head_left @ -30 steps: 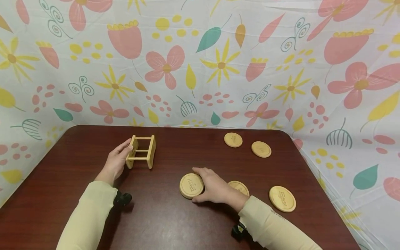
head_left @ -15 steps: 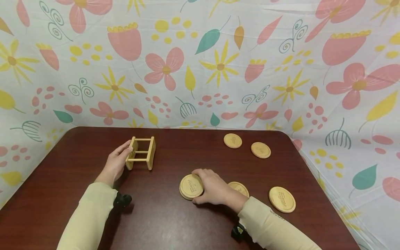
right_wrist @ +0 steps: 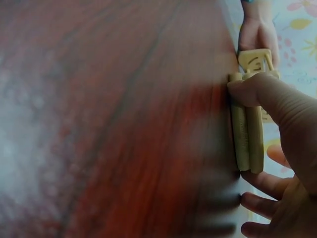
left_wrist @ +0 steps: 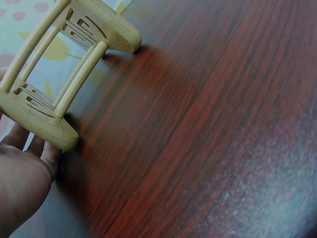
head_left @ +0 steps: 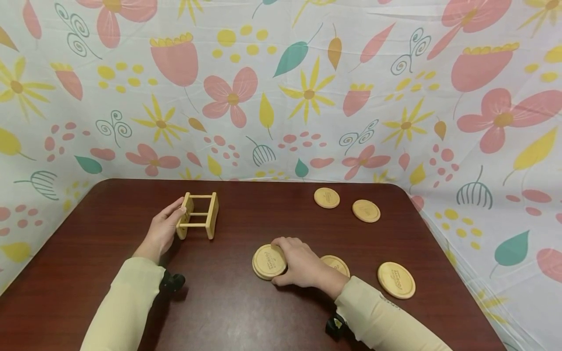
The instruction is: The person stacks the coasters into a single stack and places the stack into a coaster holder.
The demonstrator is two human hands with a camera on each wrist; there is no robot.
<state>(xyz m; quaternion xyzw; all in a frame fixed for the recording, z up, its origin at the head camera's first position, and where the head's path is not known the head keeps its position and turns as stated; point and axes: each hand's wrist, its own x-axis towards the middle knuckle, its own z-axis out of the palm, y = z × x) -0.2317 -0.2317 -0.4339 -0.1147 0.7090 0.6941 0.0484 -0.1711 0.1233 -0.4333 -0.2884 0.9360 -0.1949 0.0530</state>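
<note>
My left hand (head_left: 161, 228) holds the left side panel of a small light-wood coaster holder (head_left: 212, 214), which stands upright on the table. Round bars join its two cut-out panels, as the left wrist view shows at the holder (left_wrist: 84, 74). My right hand (head_left: 303, 263) grips two round wooden coasters (head_left: 269, 262) by their edges, one stacked on the other. Seen edge-on in the right wrist view, the paired coasters (right_wrist: 247, 134) sit between the thumb (right_wrist: 252, 89) and a finger. No coasters are in the holder.
Behind the right wrist lies a partly hidden coaster (head_left: 335, 264). Another coaster (head_left: 396, 280) rests farther right, with two more coasters (head_left: 327, 197) near the back edge. A floral cloth (head_left: 281, 97) hangs behind the dark wooden table (head_left: 228, 312).
The right hand's fingertips have shifted slightly at the rim of the stacked coasters. The left hand and the coaster holder have stayed in place.
</note>
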